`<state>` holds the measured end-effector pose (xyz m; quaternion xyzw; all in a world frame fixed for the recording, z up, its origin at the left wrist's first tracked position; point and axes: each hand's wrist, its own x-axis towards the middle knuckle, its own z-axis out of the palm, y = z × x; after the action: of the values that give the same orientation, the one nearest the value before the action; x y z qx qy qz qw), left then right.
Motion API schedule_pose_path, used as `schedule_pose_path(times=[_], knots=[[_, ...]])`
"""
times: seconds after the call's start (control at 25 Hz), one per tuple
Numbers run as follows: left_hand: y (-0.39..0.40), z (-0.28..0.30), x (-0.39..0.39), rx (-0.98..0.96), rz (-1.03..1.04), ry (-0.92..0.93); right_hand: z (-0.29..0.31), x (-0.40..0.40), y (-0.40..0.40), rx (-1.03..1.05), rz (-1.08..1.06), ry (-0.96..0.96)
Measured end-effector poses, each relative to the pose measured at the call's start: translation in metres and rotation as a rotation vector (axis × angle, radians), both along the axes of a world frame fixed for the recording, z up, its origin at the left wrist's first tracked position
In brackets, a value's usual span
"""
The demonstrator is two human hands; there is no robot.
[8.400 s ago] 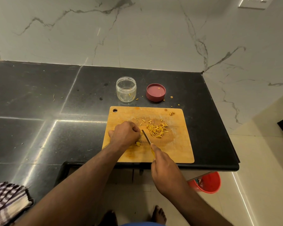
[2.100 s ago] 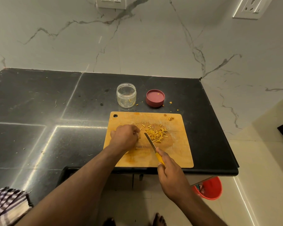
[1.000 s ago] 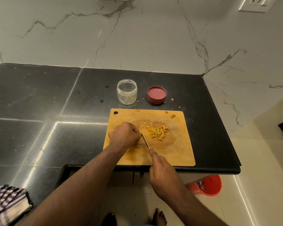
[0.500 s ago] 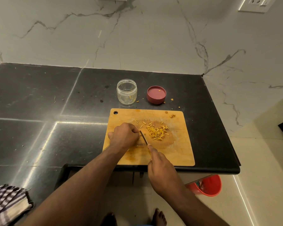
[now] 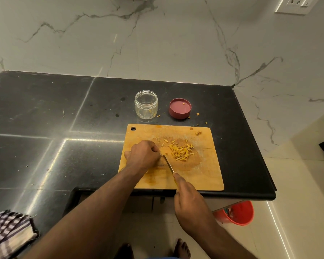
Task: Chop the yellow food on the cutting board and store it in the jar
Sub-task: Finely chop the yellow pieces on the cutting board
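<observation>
No legible text, label, brand, number or sign anywhere.

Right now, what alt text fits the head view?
Left hand steadies food on a wooden cutting board while the right hand cuts with a knife; chopped yellow pieces, open jar and lid lie beyond.

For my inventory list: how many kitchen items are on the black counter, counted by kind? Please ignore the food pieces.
Jar: 1
Lid: 1
Cutting board: 1
Knife: 1
Checked cloth: 1
Total: 5
</observation>
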<state>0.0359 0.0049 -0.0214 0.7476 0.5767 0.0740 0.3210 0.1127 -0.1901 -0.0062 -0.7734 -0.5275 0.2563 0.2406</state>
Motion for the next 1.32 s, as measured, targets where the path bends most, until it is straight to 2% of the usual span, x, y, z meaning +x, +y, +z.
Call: schedule_pose_path(times=[0.52, 0.84, 1.32], knots=[[-0.004, 0.003, -0.002, 0.022, 0.007, 0.007, -0.004, -0.004, 0.03, -0.027, 0.026, -0.083], [-0.004, 0.003, -0.003, 0.033, -0.001, 0.002, 0.0, -0.002, 0.0, 0.009, 0.005, -0.016], [-0.003, 0.003, -0.002, 0.012, 0.026, -0.02, -0.004, -0.004, 0.032, -0.022, 0.024, -0.067]])
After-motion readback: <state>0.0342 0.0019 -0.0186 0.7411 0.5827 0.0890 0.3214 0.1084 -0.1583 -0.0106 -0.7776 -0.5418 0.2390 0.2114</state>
